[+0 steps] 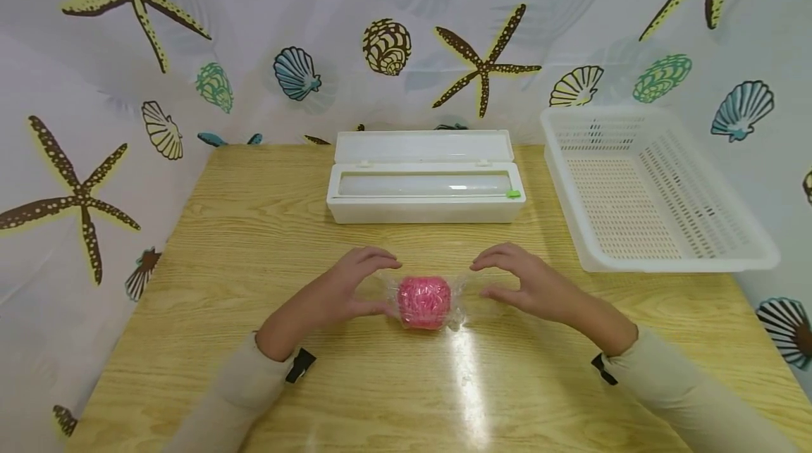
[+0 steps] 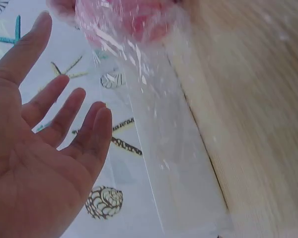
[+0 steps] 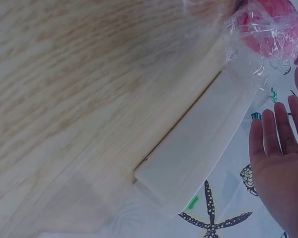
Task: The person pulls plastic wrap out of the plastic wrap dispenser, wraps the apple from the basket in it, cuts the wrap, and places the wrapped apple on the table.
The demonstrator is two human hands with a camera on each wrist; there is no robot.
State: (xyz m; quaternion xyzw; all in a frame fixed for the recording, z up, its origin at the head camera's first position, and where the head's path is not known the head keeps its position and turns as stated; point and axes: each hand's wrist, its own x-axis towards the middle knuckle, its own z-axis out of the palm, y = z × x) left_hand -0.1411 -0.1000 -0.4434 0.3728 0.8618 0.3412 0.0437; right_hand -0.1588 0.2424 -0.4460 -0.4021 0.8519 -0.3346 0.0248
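Observation:
A pink rounded object (image 1: 423,303), wrapped in crinkled clear plastic film (image 2: 139,59), rests on the wooden table; its exact kind cannot be made out. On its left, my left hand (image 1: 358,285) is held with loosely bent fingers, the thumb tip close to the film's edge. Whether that thumb touches the film, I cannot tell. Across from it my right hand (image 1: 529,284) hovers a little way off, fingers spread and nothing in the palm. Both wrist views show relaxed, bare palms beside the wrapped object (image 3: 273,29).
Behind the hands stands a white cling film dispenser (image 1: 425,210), its lid (image 1: 423,146) raised, a roll inside and a green slider (image 1: 513,194) at its right end. A white plastic basket (image 1: 586,227) is at the back right. A seashell-patterned cloth (image 1: 254,16) hangs behind the table (image 1: 254,192).

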